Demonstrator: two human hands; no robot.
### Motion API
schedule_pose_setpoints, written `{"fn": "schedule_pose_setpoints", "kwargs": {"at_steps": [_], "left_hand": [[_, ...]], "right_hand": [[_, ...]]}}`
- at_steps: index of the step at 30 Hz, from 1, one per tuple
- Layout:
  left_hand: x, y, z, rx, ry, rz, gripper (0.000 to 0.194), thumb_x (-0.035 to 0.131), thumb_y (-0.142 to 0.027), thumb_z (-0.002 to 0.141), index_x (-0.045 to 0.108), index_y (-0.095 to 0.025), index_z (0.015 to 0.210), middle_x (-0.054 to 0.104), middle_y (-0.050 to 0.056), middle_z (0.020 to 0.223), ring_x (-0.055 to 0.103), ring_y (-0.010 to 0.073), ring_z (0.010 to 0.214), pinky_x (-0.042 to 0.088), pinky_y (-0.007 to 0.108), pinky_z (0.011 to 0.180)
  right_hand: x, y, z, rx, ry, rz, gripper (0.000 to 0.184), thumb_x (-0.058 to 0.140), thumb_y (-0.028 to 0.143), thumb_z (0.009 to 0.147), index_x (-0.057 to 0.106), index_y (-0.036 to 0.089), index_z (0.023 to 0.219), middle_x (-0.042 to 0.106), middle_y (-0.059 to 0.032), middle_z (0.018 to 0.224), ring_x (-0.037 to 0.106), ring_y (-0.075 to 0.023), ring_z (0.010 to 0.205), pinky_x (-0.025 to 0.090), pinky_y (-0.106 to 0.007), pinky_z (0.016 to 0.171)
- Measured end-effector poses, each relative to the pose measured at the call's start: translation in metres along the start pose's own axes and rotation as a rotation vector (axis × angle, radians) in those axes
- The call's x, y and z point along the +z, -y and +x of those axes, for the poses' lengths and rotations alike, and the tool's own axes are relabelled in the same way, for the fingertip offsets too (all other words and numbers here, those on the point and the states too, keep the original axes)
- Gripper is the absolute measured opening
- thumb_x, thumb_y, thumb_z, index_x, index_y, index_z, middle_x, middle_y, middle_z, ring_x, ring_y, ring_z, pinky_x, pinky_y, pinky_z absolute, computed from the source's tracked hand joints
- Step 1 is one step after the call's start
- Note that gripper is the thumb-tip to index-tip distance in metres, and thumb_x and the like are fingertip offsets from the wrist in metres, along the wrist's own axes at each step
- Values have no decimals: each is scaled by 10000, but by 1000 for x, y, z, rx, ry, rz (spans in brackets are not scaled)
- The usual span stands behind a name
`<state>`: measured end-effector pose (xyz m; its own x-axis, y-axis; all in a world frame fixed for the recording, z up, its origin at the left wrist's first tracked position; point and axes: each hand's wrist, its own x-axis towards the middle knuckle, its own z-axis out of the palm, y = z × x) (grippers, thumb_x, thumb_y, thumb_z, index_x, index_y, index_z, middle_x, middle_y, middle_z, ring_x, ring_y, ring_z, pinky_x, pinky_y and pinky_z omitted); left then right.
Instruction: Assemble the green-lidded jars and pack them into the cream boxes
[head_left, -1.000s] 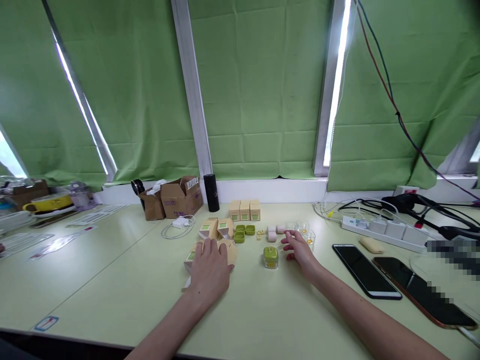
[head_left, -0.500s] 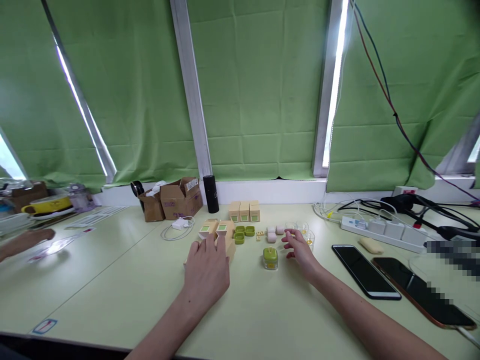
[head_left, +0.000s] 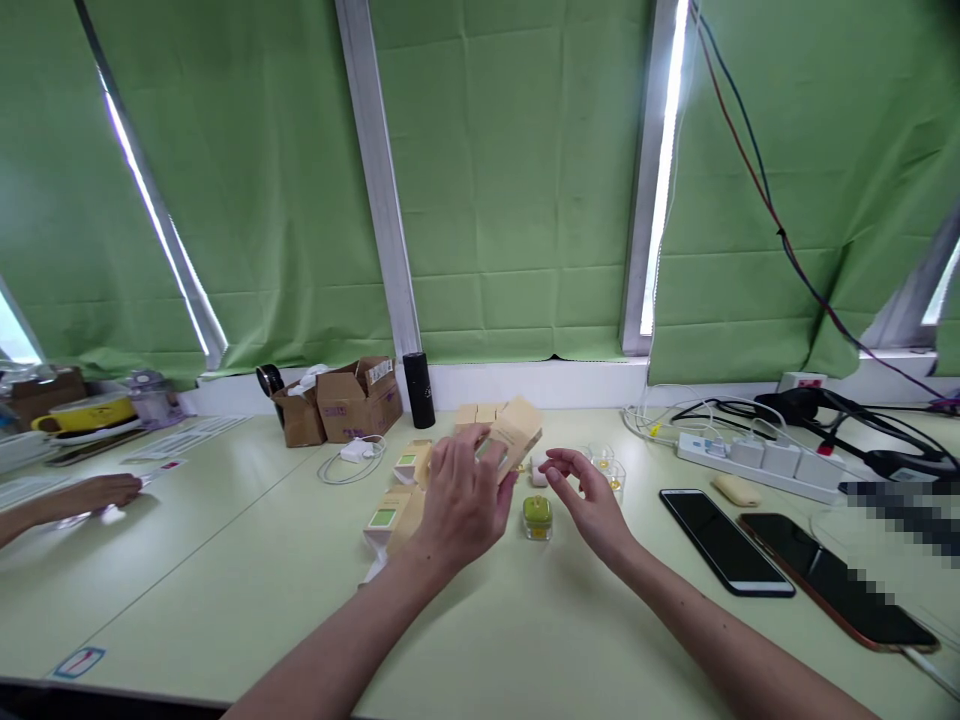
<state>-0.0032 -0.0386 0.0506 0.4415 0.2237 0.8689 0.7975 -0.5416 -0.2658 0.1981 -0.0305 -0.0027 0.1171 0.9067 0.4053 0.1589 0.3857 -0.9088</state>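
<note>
My left hand [head_left: 466,495] is closed on a small tan cardboard box [head_left: 516,436], raised and tilted above the table. My right hand [head_left: 589,500] hovers to its right, fingers curved apart and holding nothing. Between the hands, a small clear jar with a green lid [head_left: 538,517] stands on the table. Several clear cups [head_left: 613,476] lie just behind my right hand, beside a pale pink-white piece [head_left: 538,470]. More tan boxes with green labels [head_left: 385,518] lie left of my left hand, partly covered by it. Other boxes [head_left: 477,413] stand behind the raised one.
Two phones [head_left: 726,542] [head_left: 836,580] and a beige case [head_left: 736,490] lie at right before a white power strip [head_left: 761,465]. Brown cartons [head_left: 360,400], a black bottle [head_left: 418,391] and a white charger [head_left: 358,450] are at back left. Another person's hand [head_left: 112,492] is at far left.
My left hand has lifted one tan box from the group and carried it up and right. My right hand stays near the jar. The other person's hand has moved right.
</note>
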Motion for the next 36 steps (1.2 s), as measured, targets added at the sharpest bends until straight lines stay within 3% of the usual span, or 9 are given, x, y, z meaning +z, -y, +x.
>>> {"fn": "schedule_pose_setpoints", "kwargs": {"at_steps": [6, 12, 17, 21, 24, 26, 31, 36], "left_hand": [[35, -20, 2, 60, -91, -103, 438, 629, -197, 935, 405, -213, 1311, 531, 202, 1302, 567, 321, 1208, 437, 474, 976], [40, -25, -12, -82, -10, -473, 552, 649, -254, 914, 358, -214, 1381, 487, 207, 1365, 498, 350, 1300, 455, 541, 1034], [43, -8, -18, -356, 168, -788, 467, 547, -288, 995, 389, -214, 1428, 520, 177, 1376, 533, 291, 1277, 486, 487, 1053], [50, 3, -21, -303, 268, -882, 487, 556, -185, 967, 431, -262, 1431, 543, 144, 1385, 523, 281, 1308, 486, 486, 1078], [52, 8, -24, -224, 180, -821, 500, 581, -107, 909, 473, -262, 1373, 538, 147, 1356, 515, 291, 1312, 481, 508, 1084], [53, 9, -27, -186, 81, -730, 483, 605, -90, 885, 495, -250, 1326, 535, 156, 1334, 524, 301, 1295, 494, 510, 1056], [52, 11, -32, -97, -135, -439, 353, 607, -67, 884, 553, -277, 1162, 553, 127, 1294, 543, 296, 1250, 501, 494, 1000], [48, 10, -34, -56, -211, -314, 323, 641, -80, 867, 543, -284, 1096, 539, 119, 1255, 552, 294, 1205, 511, 491, 970]], "right_hand": [[4, 6, 2, 10, 64, 288, 593, 745, 693, 773, 679, 225, 1129, 773, -118, 1074, 696, -308, 1084, 517, -435, 988], [-2, 7, 3, 15, 103, 406, 504, 750, 591, 823, 656, 223, 1154, 750, -117, 1156, 675, -307, 1125, 517, -437, 991], [-11, 2, 1, -171, -4, -53, 401, 620, 502, 926, 623, 243, 1232, 710, -111, 1138, 631, -312, 1081, 506, -473, 957], [-14, -4, -3, -542, -35, -443, 519, 571, 283, 934, 461, 263, 1440, 648, -138, 1273, 580, -339, 1143, 461, -557, 1000], [-16, -4, -5, -777, 7, -580, 678, 539, 167, 903, 310, 292, 1530, 578, -123, 1446, 535, -349, 1237, 432, -585, 1042], [-16, -4, -6, -846, 25, -598, 690, 510, 127, 893, 282, 306, 1520, 506, -112, 1535, 495, -349, 1298, 439, -589, 1046], [-13, -7, -6, -873, 3, -595, 633, 534, 148, 888, 296, 304, 1454, 411, -148, 1547, 430, -373, 1369, 439, -635, 1046], [-12, -11, -4, -849, -47, -607, 606, 550, 173, 911, 281, 281, 1443, 419, -171, 1481, 431, -373, 1341, 430, -643, 1049]]}}
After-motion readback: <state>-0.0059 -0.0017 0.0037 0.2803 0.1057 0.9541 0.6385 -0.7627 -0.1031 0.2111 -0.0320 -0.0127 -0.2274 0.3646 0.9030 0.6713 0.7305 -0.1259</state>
